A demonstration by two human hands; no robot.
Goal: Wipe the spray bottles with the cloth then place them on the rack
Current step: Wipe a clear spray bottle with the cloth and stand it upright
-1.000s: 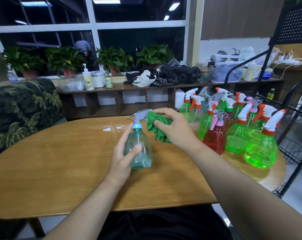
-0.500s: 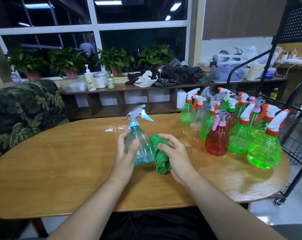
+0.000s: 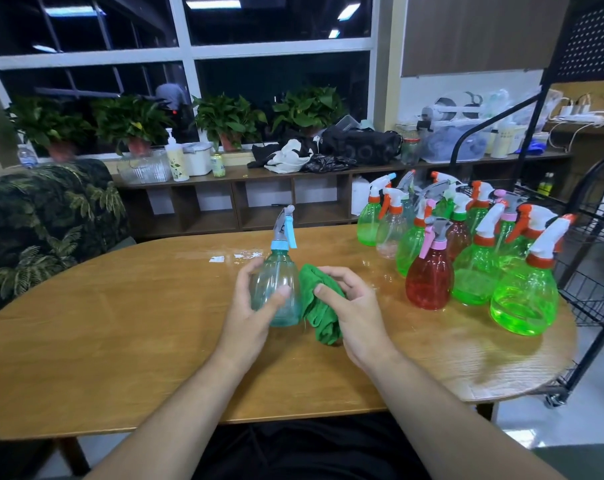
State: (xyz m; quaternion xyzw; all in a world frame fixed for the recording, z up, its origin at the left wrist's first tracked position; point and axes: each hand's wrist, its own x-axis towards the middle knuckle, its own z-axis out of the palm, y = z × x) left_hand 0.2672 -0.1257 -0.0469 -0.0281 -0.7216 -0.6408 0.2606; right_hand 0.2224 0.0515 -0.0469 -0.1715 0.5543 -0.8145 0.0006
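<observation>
A pale teal spray bottle (image 3: 276, 282) with a grey and blue trigger head stands upright on the wooden table (image 3: 120, 323). My left hand (image 3: 250, 317) grips its body, thumb across the front. My right hand (image 3: 351, 311) holds a bunched green cloth (image 3: 316, 311) pressed against the bottle's right side. Several green, red and clear spray bottles (image 3: 467, 258) with orange, pink and white triggers stand grouped at the table's right end. A black wire rack (image 3: 591, 258) stands just beyond them at the right.
A leaf-patterned sofa (image 3: 47, 223) sits to the left of the table. A low shelf (image 3: 259, 188) under the window carries potted plants, bags and containers. A wet patch (image 3: 231, 256) glistens behind the bottle.
The cloth moved from the trigger head down to the bottle's lower right side. The bottle was set lower and turned, so its trigger points towards me.
</observation>
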